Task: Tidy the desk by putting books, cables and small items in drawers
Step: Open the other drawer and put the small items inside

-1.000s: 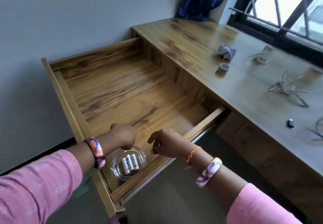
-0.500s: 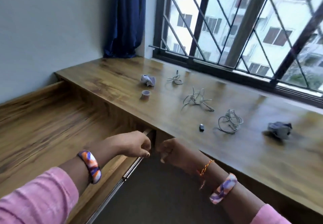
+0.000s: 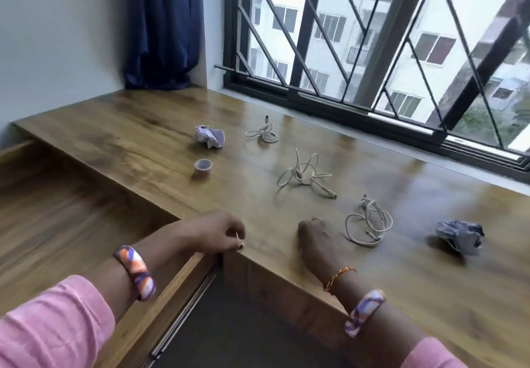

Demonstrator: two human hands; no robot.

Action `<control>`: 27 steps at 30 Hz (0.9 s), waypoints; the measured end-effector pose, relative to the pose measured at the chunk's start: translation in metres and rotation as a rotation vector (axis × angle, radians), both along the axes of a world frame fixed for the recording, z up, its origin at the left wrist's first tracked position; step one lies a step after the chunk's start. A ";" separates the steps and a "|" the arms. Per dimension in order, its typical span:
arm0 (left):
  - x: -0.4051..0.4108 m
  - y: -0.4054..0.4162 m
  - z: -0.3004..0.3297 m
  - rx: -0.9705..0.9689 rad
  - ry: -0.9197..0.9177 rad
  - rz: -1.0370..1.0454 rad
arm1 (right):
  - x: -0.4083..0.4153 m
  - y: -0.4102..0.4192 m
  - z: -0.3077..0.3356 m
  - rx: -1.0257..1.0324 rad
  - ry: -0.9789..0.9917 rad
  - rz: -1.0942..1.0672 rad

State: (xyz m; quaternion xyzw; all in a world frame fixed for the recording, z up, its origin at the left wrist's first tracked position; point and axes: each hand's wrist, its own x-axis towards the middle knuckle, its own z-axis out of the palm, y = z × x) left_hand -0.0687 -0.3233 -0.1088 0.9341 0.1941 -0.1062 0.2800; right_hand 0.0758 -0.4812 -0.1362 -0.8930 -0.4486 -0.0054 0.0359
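Right hand [image 3: 311, 234], fingers curled and grip unclear, reaches over the desk [image 3: 143, 138] — next, pinch the cable [image 3: 368, 222] at its 2 o'clock; left hand [image 3: 213, 231] loose, empty.

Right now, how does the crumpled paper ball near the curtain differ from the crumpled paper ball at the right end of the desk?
The crumpled paper ball near the curtain looks pale lilac and lies far from both hands, beside a small tape roll. The crumpled paper ball at the right end looks darker, grey-blue, and lies nearer, beyond a white cable. Both rest untouched on the wooden desk.
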 end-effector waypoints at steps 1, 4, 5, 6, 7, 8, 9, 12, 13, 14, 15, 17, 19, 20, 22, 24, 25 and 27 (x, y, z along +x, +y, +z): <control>0.002 0.007 0.000 -0.042 -0.009 0.023 | 0.003 0.011 0.000 0.027 0.029 0.025; 0.005 0.029 -0.003 -0.358 -0.080 0.181 | -0.001 0.056 0.004 0.218 0.340 0.115; 0.005 0.034 -0.002 -0.532 -0.120 0.274 | -0.008 0.070 0.008 0.286 0.452 0.150; 0.004 0.039 0.000 -0.690 -0.179 0.367 | -0.016 0.082 0.013 0.358 0.538 0.179; 0.003 0.045 0.001 -0.805 -0.249 0.461 | -0.024 0.097 0.018 0.421 0.588 0.205; -0.001 0.054 0.001 -0.863 -0.315 0.546 | -0.032 0.111 0.021 0.473 0.619 0.228; -0.005 0.062 0.001 -0.886 -0.373 0.615 | -0.039 0.124 0.024 0.523 0.641 0.252; -0.024 0.081 0.003 -0.915 -0.506 0.772 | -0.054 0.156 0.029 0.558 0.757 0.329; -0.034 0.085 0.003 -0.925 -0.532 0.820 | -0.058 0.165 0.028 0.514 0.805 0.369; -0.044 0.089 0.003 -0.918 -0.543 0.860 | -0.062 0.172 0.027 0.456 0.849 0.417; -0.055 0.092 0.002 -0.905 -0.544 0.893 | -0.067 0.178 0.025 0.397 0.881 0.465; -0.077 0.095 -0.004 -0.882 -0.526 0.941 | -0.076 0.189 0.021 0.325 0.902 0.536; -0.099 0.096 -0.011 -0.820 -0.473 0.999 | -0.086 0.199 0.017 0.251 0.893 0.620; -0.111 0.098 -0.017 -0.762 -0.424 1.024 | -0.090 0.203 0.014 0.212 0.860 0.665; -0.137 0.100 -0.029 -0.619 -0.265 1.038 | -0.091 0.212 0.005 0.193 0.638 0.708; -0.165 0.098 -0.045 -0.558 -0.073 1.044 | -0.085 0.222 -0.004 0.200 0.273 0.637; -0.179 0.094 -0.054 -0.559 0.023 1.050 | -0.080 0.227 -0.008 0.192 0.149 0.552; -0.202 0.085 -0.071 -0.582 0.189 1.053 | -0.068 0.235 -0.013 0.153 0.095 0.364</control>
